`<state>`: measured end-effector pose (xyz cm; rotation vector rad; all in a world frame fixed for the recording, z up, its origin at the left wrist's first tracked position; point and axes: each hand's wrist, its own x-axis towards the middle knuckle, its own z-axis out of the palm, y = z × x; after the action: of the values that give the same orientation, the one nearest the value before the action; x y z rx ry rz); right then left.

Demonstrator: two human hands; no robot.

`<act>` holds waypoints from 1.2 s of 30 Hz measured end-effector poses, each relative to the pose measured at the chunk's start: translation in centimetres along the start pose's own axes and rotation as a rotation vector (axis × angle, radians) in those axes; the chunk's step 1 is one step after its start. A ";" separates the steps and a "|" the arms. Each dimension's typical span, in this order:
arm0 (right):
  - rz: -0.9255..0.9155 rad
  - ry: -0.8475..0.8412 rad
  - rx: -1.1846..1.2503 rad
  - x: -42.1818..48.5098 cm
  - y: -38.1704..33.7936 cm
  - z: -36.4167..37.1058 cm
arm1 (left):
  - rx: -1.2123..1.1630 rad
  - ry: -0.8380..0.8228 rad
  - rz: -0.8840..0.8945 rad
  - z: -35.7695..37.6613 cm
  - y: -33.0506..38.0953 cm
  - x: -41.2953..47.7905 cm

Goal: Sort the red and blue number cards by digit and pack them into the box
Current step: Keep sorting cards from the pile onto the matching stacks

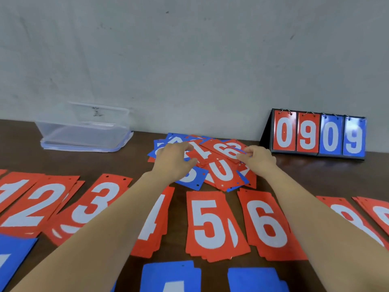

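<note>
The table (63,163) carries everything. Nearer the person than both hands, red piles (212,224) lie in digit order, with blue piles (170,277) nearer still, likely so each new card has an obvious home. The clear box (84,131) waits beyond the left hand (174,160), not yet packed. A flip scoreboard (319,135) stands beyond the right hand (260,160). Between the hands lies the unsorted heap (221,173). The right hand pinches the red 6 card (228,149) on top; the left curls over the heap, grip unclear, probably steadying it.
</note>
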<state>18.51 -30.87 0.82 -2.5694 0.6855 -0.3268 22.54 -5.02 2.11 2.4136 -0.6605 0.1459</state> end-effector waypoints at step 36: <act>0.112 0.102 0.068 2.0 2.9 -1.7 | -0.144 -0.027 -0.023 2.3 -1.0 3.2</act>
<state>18.40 -34.76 1.09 -2.4526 0.8367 -0.4387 25.67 -7.04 0.54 2.2876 -0.6338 0.0543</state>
